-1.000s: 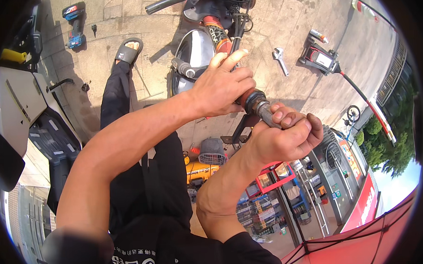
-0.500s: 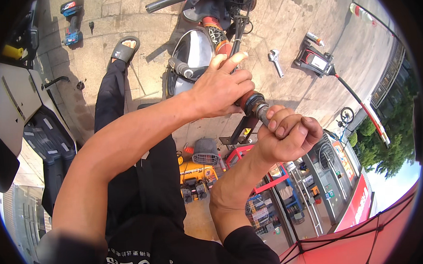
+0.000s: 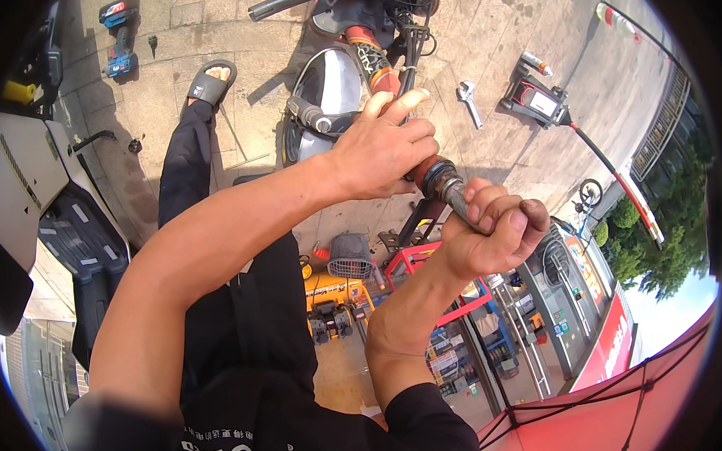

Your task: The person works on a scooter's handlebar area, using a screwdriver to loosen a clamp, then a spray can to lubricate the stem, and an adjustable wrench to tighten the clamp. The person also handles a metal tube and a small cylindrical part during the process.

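Note:
An orange frame tube (image 3: 382,78) with dark lettering runs down from the vehicle at the top. My left hand (image 3: 384,149) is closed over its lower part, index finger and thumb side uppermost. Below that hand, dark and metallic rings (image 3: 437,177) sit at the tube's end. From the rings sticks out a dirty grey metal tube (image 3: 455,197), and my right hand (image 3: 496,229) is wrapped in a fist round its outer part. The tube's far end is hidden in the fist.
On the paving lie an adjustable wrench (image 3: 470,104), a floor jack (image 3: 535,100) with a red-and-black handle, a spray can (image 3: 537,63) and a blue cordless power tool (image 3: 119,43). A grey basket (image 3: 349,255) and yellow machine (image 3: 331,294) stand beneath my arms.
My right hand has shifted slightly right and away from the rings, and more of the grey metal tube shows between them. My left hand has stayed on the orange tube, moving barely.

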The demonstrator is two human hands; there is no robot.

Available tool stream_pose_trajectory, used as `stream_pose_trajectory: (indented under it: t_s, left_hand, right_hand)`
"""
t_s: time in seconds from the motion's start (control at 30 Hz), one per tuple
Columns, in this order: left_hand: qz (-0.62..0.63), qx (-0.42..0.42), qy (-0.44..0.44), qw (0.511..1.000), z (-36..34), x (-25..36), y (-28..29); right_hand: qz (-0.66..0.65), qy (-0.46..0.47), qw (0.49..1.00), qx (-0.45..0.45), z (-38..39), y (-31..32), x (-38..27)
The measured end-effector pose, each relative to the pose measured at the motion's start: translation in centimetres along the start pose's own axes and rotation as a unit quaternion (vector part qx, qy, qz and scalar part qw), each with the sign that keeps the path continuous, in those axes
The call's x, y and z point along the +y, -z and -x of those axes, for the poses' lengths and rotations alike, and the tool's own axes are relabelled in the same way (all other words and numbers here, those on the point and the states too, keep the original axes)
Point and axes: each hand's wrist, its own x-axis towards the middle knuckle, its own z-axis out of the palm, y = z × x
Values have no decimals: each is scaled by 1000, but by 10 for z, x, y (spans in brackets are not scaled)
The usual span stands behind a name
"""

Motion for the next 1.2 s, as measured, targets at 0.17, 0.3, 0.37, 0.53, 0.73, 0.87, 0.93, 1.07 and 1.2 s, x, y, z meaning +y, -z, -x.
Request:
stream_pose_trajectory:
  t_s: [0.17,0.3,0.37,0.53,0.73,0.87,0.93,1.07,1.2]
  left_hand:
    - [2,11,1,1000,2,1,0]
    - [-2,17,5,1000,3,2,0]
    - [4,19,5,1000,3,2,0]
    - [8,21,7,1000,3,1,-2]
    - [12,19,17,1000,4,1,-2]
    - [13,25,10,1000,3,-1,-2]
    - [14,19,13,1000,3,-1,-2]
    - [7,14,22,1000,4,1,-2]
    - [23,15,19,999,3,0,-1]
  right_hand:
    - [17,9,998,67,1,-13,-1]
    - [119,2,950,289,5,-32,2]
    - [131,4,950,283,4,-31,1]
    - [9,4,999,33,-1,-14,-5]
    - [124,-2,958,259,5,-29,-1]
    - [86,-17,976,198,3,-24,-4]
    - [36,9,998,55,0,-17,-7]
    - [0,4,997,75,1,-18,-6]
    - [122,-21,955,271,6,-27,-3]
